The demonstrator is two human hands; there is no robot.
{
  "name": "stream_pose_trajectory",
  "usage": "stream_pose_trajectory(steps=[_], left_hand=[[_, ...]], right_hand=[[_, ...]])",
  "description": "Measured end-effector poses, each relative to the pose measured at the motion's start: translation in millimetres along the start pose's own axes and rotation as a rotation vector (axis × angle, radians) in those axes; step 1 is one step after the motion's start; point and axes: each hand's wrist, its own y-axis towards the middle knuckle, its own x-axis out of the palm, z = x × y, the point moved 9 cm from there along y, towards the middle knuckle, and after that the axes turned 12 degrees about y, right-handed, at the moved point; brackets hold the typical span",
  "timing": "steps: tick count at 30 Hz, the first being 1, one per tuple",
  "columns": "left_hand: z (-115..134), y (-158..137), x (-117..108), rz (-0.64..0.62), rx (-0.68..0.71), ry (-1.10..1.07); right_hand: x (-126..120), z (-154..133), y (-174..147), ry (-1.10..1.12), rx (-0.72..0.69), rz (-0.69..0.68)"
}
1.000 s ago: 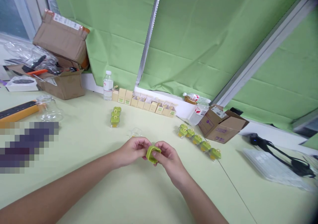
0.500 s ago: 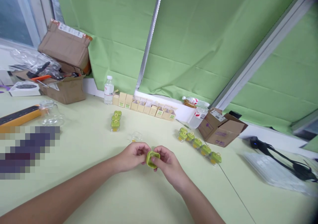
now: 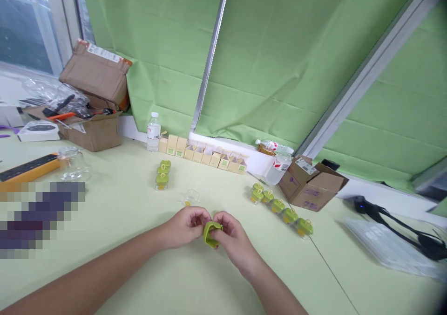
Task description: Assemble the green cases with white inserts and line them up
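Note:
A hollow green lid (image 3: 208, 241) is held low over the table, its open side turned toward me. My right hand (image 3: 232, 240) grips it, with the thumb pushed inside and the fingers wrapped behind. Against the lid's left edge, my left hand (image 3: 190, 224) is closed in a pinch; its fingertips are partly hidden. Just beyond the hands lies a small clear container (image 3: 192, 196) with something yellow by it. Three small clear containers with green lids (image 3: 162, 180) stand in a row at the left, and several more of these lidded containers (image 3: 278, 206) line up at the right.
Along the wall stand several small beige cartons (image 3: 206, 155) and a water bottle (image 3: 153, 132). More bottles (image 3: 278, 167) and a cardboard box (image 3: 312, 183) are at the right, near plastic bags (image 3: 387, 247). A power strip (image 3: 31, 167) and clear jar (image 3: 72, 163) lie left.
The green lid has tilted and shifted slightly left and down in my hands. My right thumb reaches deeper into it. The view has also tipped up a little.

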Motion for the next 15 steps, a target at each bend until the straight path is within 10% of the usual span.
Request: stream_pose_trajectory(steps=[15], left_hand=[[-7.5,0.7,0.2,0.032,-0.021,0.048]], right_hand=[[-1.9,7.8,1.0,-0.041,0.004,0.006]])
